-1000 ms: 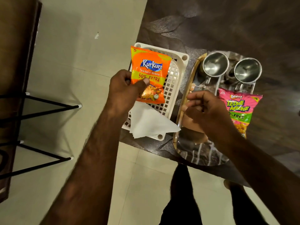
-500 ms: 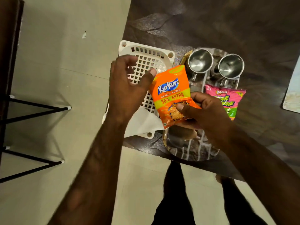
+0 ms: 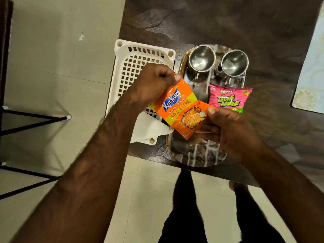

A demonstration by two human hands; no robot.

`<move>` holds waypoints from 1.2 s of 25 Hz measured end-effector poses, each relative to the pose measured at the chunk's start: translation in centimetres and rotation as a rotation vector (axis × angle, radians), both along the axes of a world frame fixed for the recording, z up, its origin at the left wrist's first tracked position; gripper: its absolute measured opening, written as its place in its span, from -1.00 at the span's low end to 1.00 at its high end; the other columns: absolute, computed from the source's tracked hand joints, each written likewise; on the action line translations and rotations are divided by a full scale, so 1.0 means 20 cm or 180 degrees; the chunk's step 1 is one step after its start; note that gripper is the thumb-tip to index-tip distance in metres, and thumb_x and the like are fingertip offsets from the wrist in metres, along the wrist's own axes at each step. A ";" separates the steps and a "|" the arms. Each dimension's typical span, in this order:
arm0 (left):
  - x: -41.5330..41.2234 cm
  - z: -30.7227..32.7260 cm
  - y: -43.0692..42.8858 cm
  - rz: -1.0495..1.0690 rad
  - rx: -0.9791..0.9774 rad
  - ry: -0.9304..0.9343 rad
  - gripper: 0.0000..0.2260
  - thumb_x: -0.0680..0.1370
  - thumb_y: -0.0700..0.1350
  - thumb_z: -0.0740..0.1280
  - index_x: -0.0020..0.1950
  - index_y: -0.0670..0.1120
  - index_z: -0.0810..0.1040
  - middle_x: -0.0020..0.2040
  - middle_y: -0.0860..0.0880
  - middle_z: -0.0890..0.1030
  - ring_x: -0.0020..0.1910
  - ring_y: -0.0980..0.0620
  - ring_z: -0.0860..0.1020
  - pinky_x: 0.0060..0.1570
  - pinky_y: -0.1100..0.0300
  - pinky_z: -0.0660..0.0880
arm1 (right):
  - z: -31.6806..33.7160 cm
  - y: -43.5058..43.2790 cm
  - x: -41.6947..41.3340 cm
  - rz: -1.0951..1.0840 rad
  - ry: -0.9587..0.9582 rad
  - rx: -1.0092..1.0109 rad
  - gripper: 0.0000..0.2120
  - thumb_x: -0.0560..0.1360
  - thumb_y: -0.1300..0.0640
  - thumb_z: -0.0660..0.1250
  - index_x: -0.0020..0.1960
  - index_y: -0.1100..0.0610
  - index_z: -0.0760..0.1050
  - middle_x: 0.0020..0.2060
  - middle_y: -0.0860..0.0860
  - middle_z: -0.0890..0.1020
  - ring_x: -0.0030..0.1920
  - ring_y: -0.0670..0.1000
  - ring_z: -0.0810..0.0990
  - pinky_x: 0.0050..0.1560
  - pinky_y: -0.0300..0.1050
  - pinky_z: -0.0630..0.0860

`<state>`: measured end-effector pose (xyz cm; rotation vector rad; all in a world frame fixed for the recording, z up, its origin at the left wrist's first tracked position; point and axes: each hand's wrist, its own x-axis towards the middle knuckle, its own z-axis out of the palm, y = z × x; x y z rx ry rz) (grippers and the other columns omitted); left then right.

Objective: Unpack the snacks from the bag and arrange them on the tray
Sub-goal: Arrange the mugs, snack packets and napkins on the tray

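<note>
An orange Kurkure packet point(image 3: 180, 109) is held tilted over the left side of the tray point(image 3: 198, 155). My left hand point(image 3: 152, 85) pinches its top corner and my right hand point(image 3: 229, 130) grips its lower right corner. A pink Bingo packet point(image 3: 229, 99) lies flat on the tray's right side, just beyond my right hand. Two steel cups point(image 3: 201, 58) point(image 3: 234, 63) stand at the tray's far end. The white plastic basket point(image 3: 138, 55) sits left of the tray, with a white bag point(image 3: 149, 127) at its near end.
The tray and basket rest near the front left corner of a dark table point(image 3: 228, 23). A pale placemat point(image 3: 312, 71) lies at the right edge. Black metal chair legs point(image 3: 35, 120) stand on the tiled floor to the left. My legs are below the table's edge.
The Kurkure packet moved right from above the basket to above the tray. My right hand took hold of its lower corner, and my left hand shifted to pinch its top corner.
</note>
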<state>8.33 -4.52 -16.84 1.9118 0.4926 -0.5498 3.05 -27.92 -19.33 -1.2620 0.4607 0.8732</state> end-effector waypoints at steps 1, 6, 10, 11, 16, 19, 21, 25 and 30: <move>-0.01 -0.01 -0.01 0.0061 -0.0018 -0.0009 -0.85 0.58 -0.09 0.39 -0.14 -0.12 0.64 -0.26 0.02 0.65 -0.34 0.22 0.59 -0.29 0.35 0.52 | 0.00 -0.01 0.00 -0.0036 -0.0016 -0.0031 -0.75 0.46 -0.03 0.37 -0.02 0.11 0.68 -0.11 0.10 0.77 -0.13 0.06 0.77 -0.26 -0.12 0.67; -0.01 -0.03 -0.03 0.0760 -0.0011 -0.0023 -0.88 0.55 -0.10 0.42 -0.15 -0.10 0.68 -0.28 0.02 0.68 -0.37 0.23 0.62 -0.33 0.40 0.51 | 0.00 -0.01 -0.03 -0.0361 -0.0027 -0.0187 -0.80 0.53 0.02 0.36 -0.07 0.12 0.69 -0.14 0.11 0.77 -0.19 0.09 0.77 -0.25 -0.06 0.70; -0.01 -0.01 -0.06 0.0527 -0.0065 0.0064 -0.89 0.56 -0.09 0.42 -0.12 -0.09 0.67 -0.27 0.05 0.67 -0.41 0.29 0.60 -0.37 0.45 0.48 | -0.02 -0.02 -0.07 -0.0537 0.0088 -0.0162 -0.82 0.57 0.09 0.32 -0.07 0.14 0.66 -0.14 0.09 0.77 -0.18 0.07 0.77 -0.22 -0.03 0.70; -0.02 0.01 -0.06 0.0451 -0.0086 0.0032 -0.89 0.58 -0.07 0.40 -0.09 -0.09 0.66 -0.23 0.04 0.68 -0.37 0.28 0.61 -0.33 0.43 0.50 | -0.02 -0.02 -0.08 -0.0586 0.0119 -0.0129 -0.82 0.55 0.07 0.34 -0.05 0.15 0.65 -0.13 0.09 0.77 -0.17 0.07 0.77 -0.23 -0.04 0.69; -0.10 0.08 0.08 0.1851 0.0544 -0.0351 -0.79 0.57 0.05 0.35 0.06 -0.08 0.57 0.03 -0.04 0.69 -0.03 0.01 0.66 -0.10 0.11 0.58 | -0.01 -0.04 -0.12 -0.0944 0.0412 0.0135 -0.79 0.48 0.02 0.36 0.02 0.08 0.68 -0.06 0.09 0.75 -0.12 0.08 0.76 -0.20 0.02 0.70; -0.27 0.10 0.03 0.1489 -0.0296 0.0741 -0.77 0.58 0.08 0.35 0.03 -0.09 0.57 -0.02 -0.09 0.71 -0.04 -0.11 0.70 -0.02 -0.02 0.61 | 0.00 -0.02 -0.16 -0.1130 0.0685 0.0269 -0.76 0.48 0.03 0.35 0.08 0.10 0.64 -0.06 0.09 0.76 -0.14 0.06 0.76 -0.24 -0.03 0.68; -0.36 0.07 -0.07 0.0995 -0.0794 0.1095 -0.80 0.59 0.04 0.36 0.09 -0.05 0.56 0.04 -0.11 0.71 0.02 -0.16 0.70 0.06 -0.06 0.62 | -0.01 0.01 -0.20 -0.1179 0.0813 0.0289 -0.80 0.53 0.07 0.32 0.09 0.13 0.62 -0.07 0.08 0.76 -0.15 0.05 0.77 -0.23 -0.05 0.68; -0.39 -0.03 -0.18 0.1142 -0.0645 0.0750 -0.77 0.60 -0.10 0.37 0.25 -0.05 0.52 0.08 0.00 0.68 0.02 0.02 0.69 -0.18 0.22 0.65 | -0.04 0.05 -0.26 -0.0744 0.0841 -0.0019 -0.82 0.62 0.15 0.28 0.11 0.19 0.61 -0.01 0.10 0.76 -0.05 0.11 0.77 -0.15 -0.04 0.69; -0.30 -0.12 -0.20 0.0340 0.0411 0.0495 -0.80 0.58 -0.04 0.39 0.16 -0.07 0.53 0.01 0.05 0.63 -0.01 0.06 0.62 0.01 0.09 0.57 | -0.05 0.06 -0.24 -0.0219 0.0887 -0.0546 -0.85 0.62 0.13 0.32 0.01 0.15 0.64 -0.14 0.10 0.74 -0.19 0.07 0.76 -0.29 -0.15 0.64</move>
